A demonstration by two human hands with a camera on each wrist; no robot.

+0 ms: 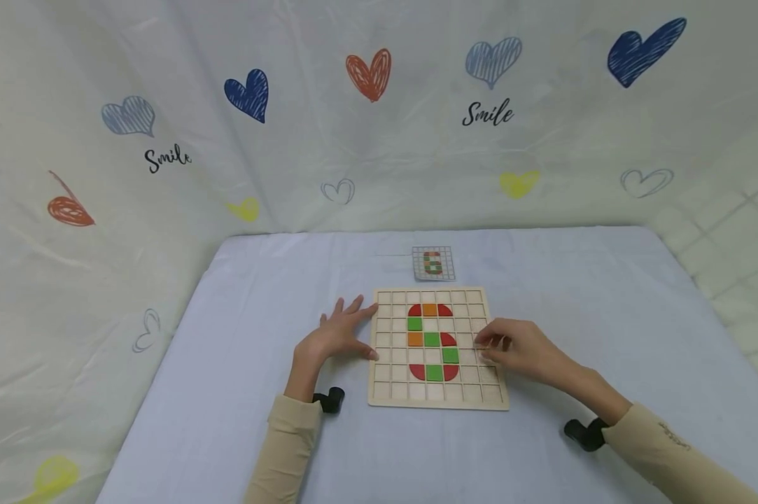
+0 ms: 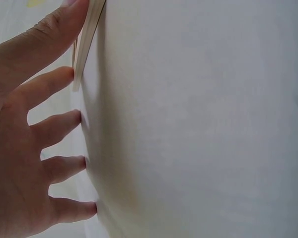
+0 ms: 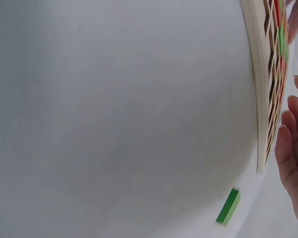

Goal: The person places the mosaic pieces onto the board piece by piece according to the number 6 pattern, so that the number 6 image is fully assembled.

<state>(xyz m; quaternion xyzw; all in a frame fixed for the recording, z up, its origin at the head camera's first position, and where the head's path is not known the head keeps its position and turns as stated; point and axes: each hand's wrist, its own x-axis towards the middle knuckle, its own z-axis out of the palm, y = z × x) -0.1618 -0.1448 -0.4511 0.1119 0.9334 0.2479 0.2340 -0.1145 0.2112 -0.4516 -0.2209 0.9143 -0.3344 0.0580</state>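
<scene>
A square wooden grid board (image 1: 438, 405) lies on the table, with red rounded, green square and orange square tiles (image 1: 433, 339) set in an S-like pattern. At its left edge my left hand (image 1: 333, 336) rests with fingers spread, the thumb and index fingertip touching the rim. My right hand (image 1: 522, 348) hovers over the right edge, fingers loosely bent and thumb apart from them; nothing shows between the fingertips. In the right wrist view, a loose green tile (image 3: 229, 206) lies on the cloth beyond the board's corner. The head view does not show this tile.
Behind the board lies a small pattern card (image 1: 419, 274) with a similar coloured S on a grid. White cloth (image 1: 290, 280) covers the table. A backdrop (image 1: 303, 140) printed with hearts rises behind it. Black wrist cameras (image 1: 585, 435) sit at both cuffs.
</scene>
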